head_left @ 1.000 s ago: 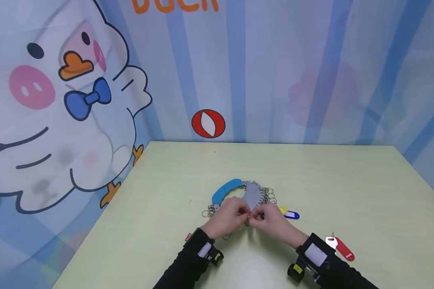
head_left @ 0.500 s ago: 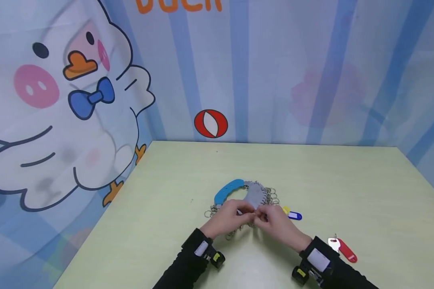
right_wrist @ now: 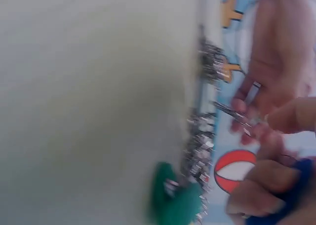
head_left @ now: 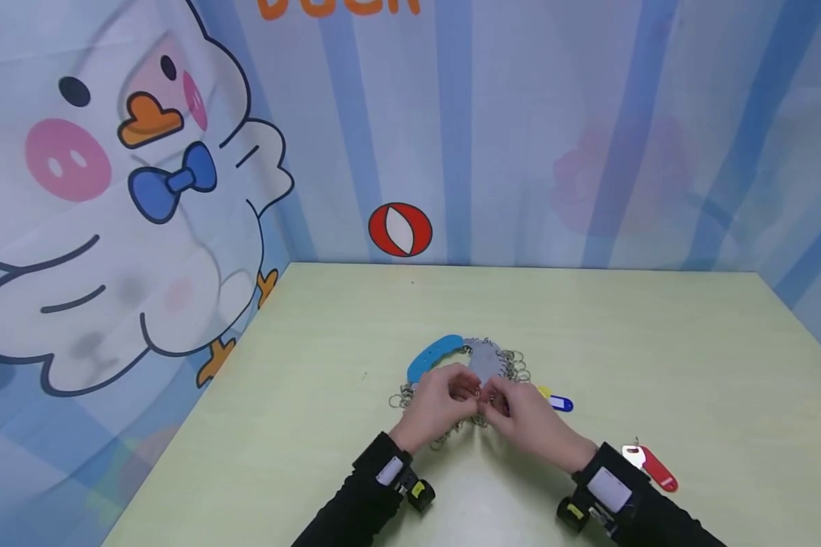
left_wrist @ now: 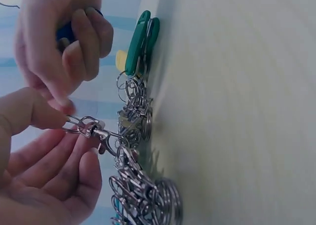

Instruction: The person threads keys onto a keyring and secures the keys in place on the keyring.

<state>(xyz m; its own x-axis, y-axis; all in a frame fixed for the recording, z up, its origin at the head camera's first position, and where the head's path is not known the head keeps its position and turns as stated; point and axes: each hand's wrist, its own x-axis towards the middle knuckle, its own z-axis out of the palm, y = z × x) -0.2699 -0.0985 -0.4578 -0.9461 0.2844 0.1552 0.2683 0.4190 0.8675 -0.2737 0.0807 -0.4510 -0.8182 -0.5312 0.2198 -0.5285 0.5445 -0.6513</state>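
My left hand (head_left: 436, 403) pinches a metal ring joined to a swivel clasp (left_wrist: 94, 130) between thumb and finger, its other fingers loosely bent beneath. The fingertips of my right hand (head_left: 530, 418) meet the left ones at this ring. Curled in the right hand's lower fingers is a blue tag (right_wrist: 289, 200), mostly hidden by them. Right behind both hands lies a round carrier with a blue strap (head_left: 434, 357) and a grey plate (head_left: 484, 361), fringed with several metal clasps and rings (left_wrist: 143, 195). The hands hide its near side.
A red key tag with a key (head_left: 657, 467) lies on the table (head_left: 657, 342) near the right forearm. A green tag (left_wrist: 138, 45) stands out beside the clasps, with something yellow (head_left: 543, 391) near it. A printed cloth wall (head_left: 520, 137) borders the table behind.
Both hands have kept together at the ring, with small shifts of the fingers and a slight lift. The head view has tilted and turned a little. The carrier stays in place.
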